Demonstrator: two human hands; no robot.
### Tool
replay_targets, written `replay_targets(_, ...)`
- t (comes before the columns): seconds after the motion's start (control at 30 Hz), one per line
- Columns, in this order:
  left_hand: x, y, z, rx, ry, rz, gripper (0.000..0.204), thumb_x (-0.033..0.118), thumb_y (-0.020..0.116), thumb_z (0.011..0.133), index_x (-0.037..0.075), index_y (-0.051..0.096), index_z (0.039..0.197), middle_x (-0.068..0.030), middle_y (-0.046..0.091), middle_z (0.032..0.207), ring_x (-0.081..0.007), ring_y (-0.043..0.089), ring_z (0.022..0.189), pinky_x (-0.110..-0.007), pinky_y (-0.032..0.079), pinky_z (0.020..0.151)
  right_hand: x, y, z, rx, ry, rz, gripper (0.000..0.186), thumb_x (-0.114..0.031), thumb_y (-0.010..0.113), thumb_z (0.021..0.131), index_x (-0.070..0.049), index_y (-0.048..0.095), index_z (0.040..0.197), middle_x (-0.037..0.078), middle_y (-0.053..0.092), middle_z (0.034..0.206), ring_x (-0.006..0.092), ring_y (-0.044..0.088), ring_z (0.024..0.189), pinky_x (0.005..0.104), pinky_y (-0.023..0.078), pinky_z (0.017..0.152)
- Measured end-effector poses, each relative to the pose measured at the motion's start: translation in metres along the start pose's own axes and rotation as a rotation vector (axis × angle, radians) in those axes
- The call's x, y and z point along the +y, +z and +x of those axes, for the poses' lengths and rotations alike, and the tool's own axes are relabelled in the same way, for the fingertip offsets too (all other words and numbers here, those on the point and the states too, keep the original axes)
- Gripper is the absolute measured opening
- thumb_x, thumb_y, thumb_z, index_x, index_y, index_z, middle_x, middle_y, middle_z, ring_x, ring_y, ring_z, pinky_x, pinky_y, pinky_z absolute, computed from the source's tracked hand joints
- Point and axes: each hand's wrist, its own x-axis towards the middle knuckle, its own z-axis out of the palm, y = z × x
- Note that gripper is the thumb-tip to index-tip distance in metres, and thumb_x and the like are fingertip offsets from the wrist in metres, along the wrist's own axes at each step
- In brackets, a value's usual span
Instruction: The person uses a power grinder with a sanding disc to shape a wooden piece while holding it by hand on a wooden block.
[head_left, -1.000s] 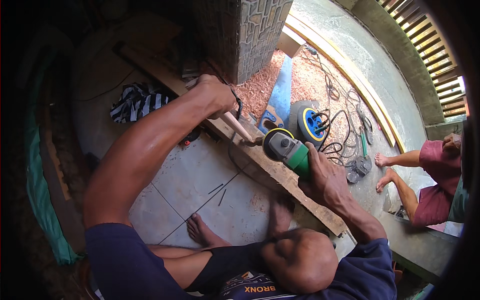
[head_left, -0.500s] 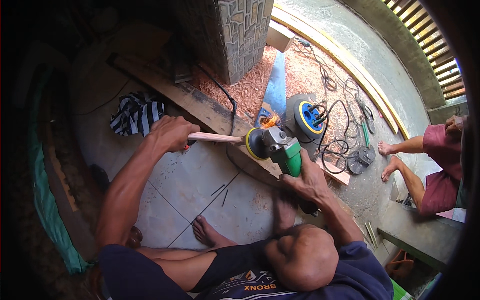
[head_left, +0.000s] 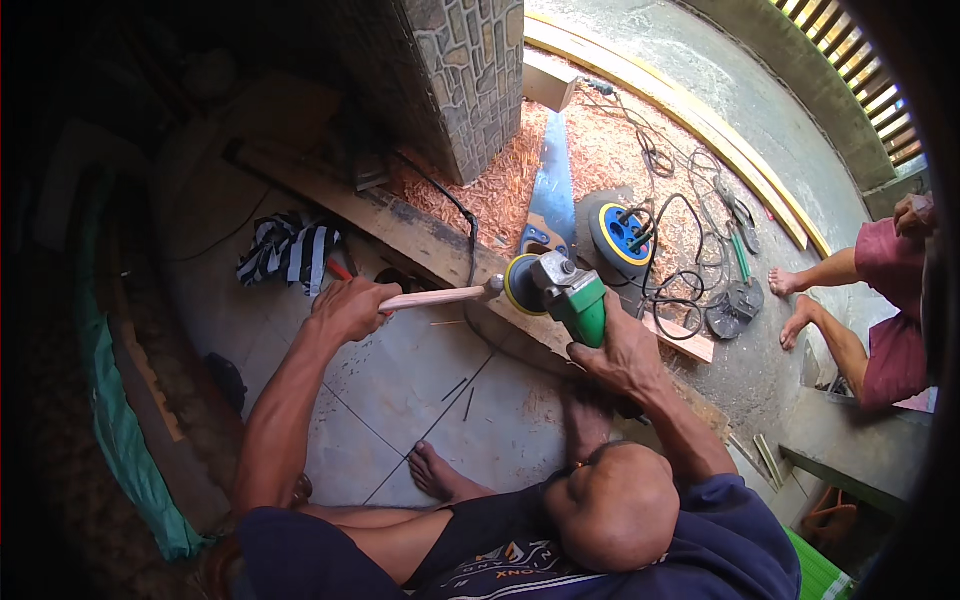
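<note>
Left hand [head_left: 352, 308]: clenched around one end of a pale wooden stick [head_left: 432, 297], held level above the tiled floor [head_left: 420, 385].
Stick tip: touching the grinder's disc.
Right hand [head_left: 622, 352]: grasping the green angle grinder [head_left: 562, 290] by its body, over the long plank [head_left: 440, 245].

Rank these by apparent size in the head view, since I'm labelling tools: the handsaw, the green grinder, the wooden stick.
1. handsaw, longest and broadest.
2. and 3. grinder and stick: unsure; the grinder is bulkier, the stick thinner but about as long.
</note>
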Motion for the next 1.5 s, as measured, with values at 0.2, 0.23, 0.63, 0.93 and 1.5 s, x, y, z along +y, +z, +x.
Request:
replay_targets(0.2,-0.007,0.014,-0.001,-0.068,-0.107,-0.117,0.027,0.013,0.067,0.083,0.020,0.069,0.109,-0.0143,0.074,0.092,-0.0390,0.071,0.089,-0.050,0.054,0.076,0.006,0.031,-0.002,0.101,-0.162,0.002,0.089,-0.035,0.080,0.079,-0.007,0.036,0.151,0.030,0.069,0.114,0.0485,0.068,0.106,0.0531,0.054,0.089)
replay_targets(0.23,-0.010,0.021,-0.003,-0.030,-0.077,-0.131,0.027,0.013,0.067,0.083,0.019,0.069,0.109,-0.0149,0.074,0.092,-0.0393,0.071,0.088,-0.050,0.054,0.077,0.005,0.030,-0.003,0.110,-0.169,0.011,0.089,-0.035,0.080,0.079,-0.007,0.036,0.151,0.030,0.069,0.114,0.0485,0.068,0.106,0.0531,0.054,0.089)
replay_targets(0.63,-0.001,0.035,-0.013,-0.003,-0.135,-0.150,0.034,0.018,0.069,0.085,0.023,0.068,0.118,-0.0186,0.074,0.094,-0.0426,0.071,0.093,-0.052,0.055,0.081,0.014,0.019,0.004,0.072,-0.067,-0.049,0.094,-0.035,0.079,0.078,-0.004,0.033,0.154,0.030,0.067,0.120,0.0491,0.067,0.108,0.0529,0.054,0.092)
replay_targets(0.93,0.006,0.031,-0.019,0.063,-0.106,-0.080,0.032,0.016,0.068,0.086,0.022,0.065,0.117,-0.0180,0.074,0.093,-0.0440,0.070,0.093,-0.054,0.055,0.081,-0.002,0.009,0.006,0.127,-0.225,-0.113,0.090,-0.033,0.079,0.080,0.000,0.035,0.151,0.029,0.067,0.116,0.0486,0.068,0.101,0.0551,0.055,0.086)
replay_targets(1.5,0.014,0.027,-0.023,0.062,-0.113,-0.047,0.029,0.016,0.067,0.087,0.021,0.065,0.116,-0.0198,0.074,0.094,-0.0471,0.069,0.094,-0.056,0.054,0.084,-0.007,0.011,0.013,0.092,-0.104,-0.149,0.094,-0.035,0.079,0.079,0.002,0.034,0.152,0.028,0.067,0.116,0.0472,0.069,0.099,0.0536,0.056,0.085)
